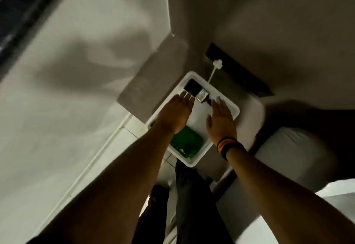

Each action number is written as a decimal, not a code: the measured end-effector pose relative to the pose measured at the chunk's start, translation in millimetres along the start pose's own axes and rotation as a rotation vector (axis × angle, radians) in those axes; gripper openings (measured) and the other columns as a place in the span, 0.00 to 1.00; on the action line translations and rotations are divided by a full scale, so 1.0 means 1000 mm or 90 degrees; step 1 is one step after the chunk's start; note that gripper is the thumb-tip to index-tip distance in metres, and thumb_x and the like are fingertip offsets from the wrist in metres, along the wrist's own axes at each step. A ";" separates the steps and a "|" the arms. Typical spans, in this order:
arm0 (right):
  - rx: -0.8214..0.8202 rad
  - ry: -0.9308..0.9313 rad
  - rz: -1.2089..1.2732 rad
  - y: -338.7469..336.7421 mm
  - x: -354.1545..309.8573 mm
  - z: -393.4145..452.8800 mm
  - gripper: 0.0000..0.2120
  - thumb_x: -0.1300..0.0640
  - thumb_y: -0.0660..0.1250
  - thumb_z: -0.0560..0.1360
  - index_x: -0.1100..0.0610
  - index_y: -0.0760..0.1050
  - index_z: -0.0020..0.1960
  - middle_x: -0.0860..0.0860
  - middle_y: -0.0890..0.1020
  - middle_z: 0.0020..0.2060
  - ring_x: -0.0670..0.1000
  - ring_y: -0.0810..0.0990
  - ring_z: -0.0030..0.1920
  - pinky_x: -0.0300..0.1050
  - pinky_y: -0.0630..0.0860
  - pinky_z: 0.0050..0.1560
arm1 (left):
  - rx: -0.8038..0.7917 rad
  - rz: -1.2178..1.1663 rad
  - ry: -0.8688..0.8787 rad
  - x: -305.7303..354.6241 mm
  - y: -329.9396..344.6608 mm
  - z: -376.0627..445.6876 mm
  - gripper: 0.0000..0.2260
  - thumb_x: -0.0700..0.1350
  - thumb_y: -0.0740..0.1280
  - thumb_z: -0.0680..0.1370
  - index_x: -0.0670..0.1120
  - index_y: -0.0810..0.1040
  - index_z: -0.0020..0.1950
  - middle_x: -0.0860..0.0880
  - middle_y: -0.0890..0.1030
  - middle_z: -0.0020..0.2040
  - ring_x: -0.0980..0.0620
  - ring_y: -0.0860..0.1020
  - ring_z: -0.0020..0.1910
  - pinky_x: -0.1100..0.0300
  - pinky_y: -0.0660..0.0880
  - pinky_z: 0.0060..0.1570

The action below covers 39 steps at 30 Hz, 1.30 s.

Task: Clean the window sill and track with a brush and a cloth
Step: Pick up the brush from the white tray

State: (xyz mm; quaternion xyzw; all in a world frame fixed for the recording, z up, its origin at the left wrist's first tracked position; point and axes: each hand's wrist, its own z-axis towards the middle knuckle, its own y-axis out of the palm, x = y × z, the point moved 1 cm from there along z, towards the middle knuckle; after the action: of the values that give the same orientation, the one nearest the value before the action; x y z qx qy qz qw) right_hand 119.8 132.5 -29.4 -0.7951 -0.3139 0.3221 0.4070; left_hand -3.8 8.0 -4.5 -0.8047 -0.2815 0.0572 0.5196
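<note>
A white square tray [233, 116] sits low down by the wall. In it lie a paint-type brush [197, 92] with black bristles and a metal ferrule at the far end, and a green cloth [189, 142] at the near end. My left hand [176, 114] hovers over the tray, fingers spread, its tips just short of the brush. My right hand [221, 121], with striped bands at the wrist, is held flat over the tray's right side, with its fingertips near the brush handle. Neither hand holds anything.
A dark window frame [21, 13] runs across the top left above a wide pale sill [63, 94]. A black wall socket [238, 71] with a white plug [217, 64] sits beyond the tray. A white pillow [294, 153] lies at right. My dark trouser legs [190, 195] stand below.
</note>
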 end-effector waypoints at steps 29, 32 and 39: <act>-0.082 0.172 0.928 -0.081 -0.062 -0.022 0.04 0.58 0.72 0.75 0.55 0.86 0.47 0.56 0.88 0.43 0.53 0.88 0.43 0.45 0.83 0.43 | 0.139 0.052 0.132 -0.062 -0.077 -0.026 0.28 0.48 0.69 0.79 0.40 0.68 0.76 0.40 0.76 0.69 0.40 0.76 0.65 0.48 0.70 0.69; -0.088 0.117 0.995 -0.121 -0.110 -0.046 0.08 0.52 0.75 0.71 0.55 0.86 0.48 0.56 0.88 0.43 0.53 0.88 0.45 0.44 0.83 0.44 | 0.185 0.017 0.078 -0.079 -0.141 -0.086 0.27 0.50 0.71 0.77 0.42 0.72 0.73 0.42 0.77 0.68 0.40 0.76 0.65 0.49 0.70 0.67; -0.091 -0.028 0.988 -0.210 -0.273 -0.113 0.13 0.49 0.66 0.79 0.56 0.84 0.47 0.53 0.87 0.35 0.51 0.86 0.35 0.49 0.82 0.40 | 0.319 0.040 -0.082 -0.116 -0.256 -0.271 0.26 0.59 0.66 0.78 0.46 0.73 0.71 0.45 0.77 0.66 0.43 0.76 0.64 0.47 0.75 0.60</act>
State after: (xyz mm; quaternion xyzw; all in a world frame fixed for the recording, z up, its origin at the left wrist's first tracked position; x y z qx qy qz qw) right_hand -5.8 -26.5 271.1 -0.8049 0.3042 0.5095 0.0067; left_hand -97.0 -191.8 317.8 -0.6542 -0.2657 0.1925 0.6814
